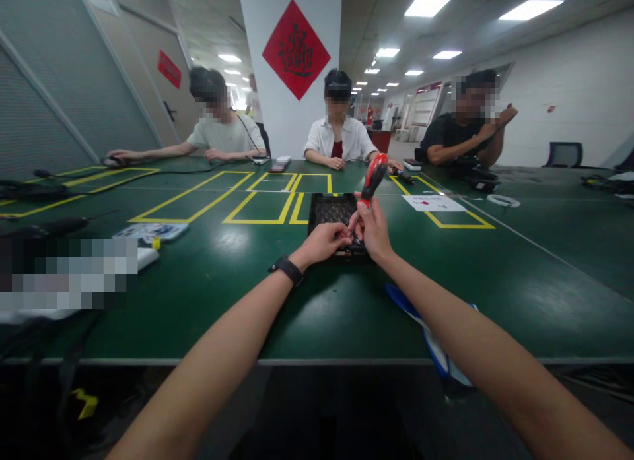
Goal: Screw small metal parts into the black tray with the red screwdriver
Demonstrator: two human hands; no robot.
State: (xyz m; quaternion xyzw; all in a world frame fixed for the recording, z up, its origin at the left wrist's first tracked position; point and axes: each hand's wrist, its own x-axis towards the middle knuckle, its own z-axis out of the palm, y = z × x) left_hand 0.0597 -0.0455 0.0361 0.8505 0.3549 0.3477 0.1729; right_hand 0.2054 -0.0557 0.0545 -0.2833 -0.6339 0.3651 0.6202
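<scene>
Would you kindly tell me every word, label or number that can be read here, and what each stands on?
"招財進寶", apparently, fused into one black character: red diamond poster.
Red sign at upper left: too small to read.
White paper sheet: print too blurred to read.

Tray [331, 211] on the table [222, 268] (beneath the screwdriver [375, 176]), paper sheet [434, 203] to its right

Left arm [225, 338] and right arm [475, 338] converge over the near edge of the tabletop [247, 265]; left hand [321, 242] turned inward, right hand [375, 230] beside it, curled in a grip
</scene>
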